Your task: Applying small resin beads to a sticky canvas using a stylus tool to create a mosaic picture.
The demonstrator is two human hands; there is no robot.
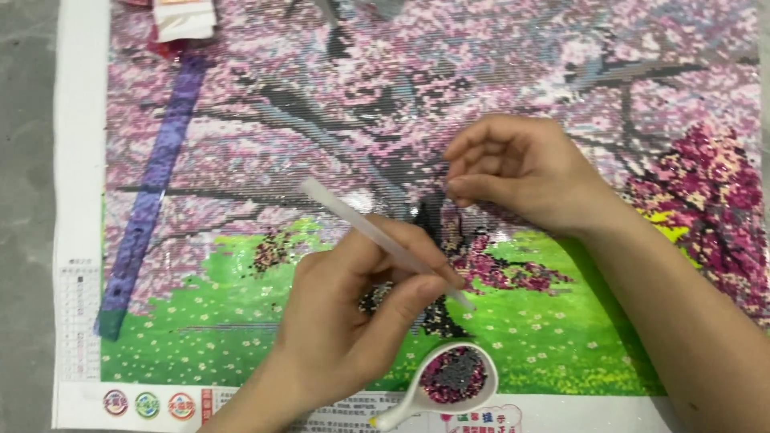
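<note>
A large diamond-painting canvas shows pink blossom trees above a green meadow. My left hand comes in from the bottom and grips a slim white applicator pen. The pen's tip points down-right at the dark tree trunk, just above the tray. My right hand rests on the canvas to the upper right with its fingers curled in and thumb against them. Nothing shows in it. A small white spouted tray with dark pink and grey beads sits at the canvas's lower edge, below the pen tip.
A long purple strip lies slanted across the left of the canvas. White and red packets sit at the top left. The canvas's white border carries a colour chart on the left. Grey floor surrounds it.
</note>
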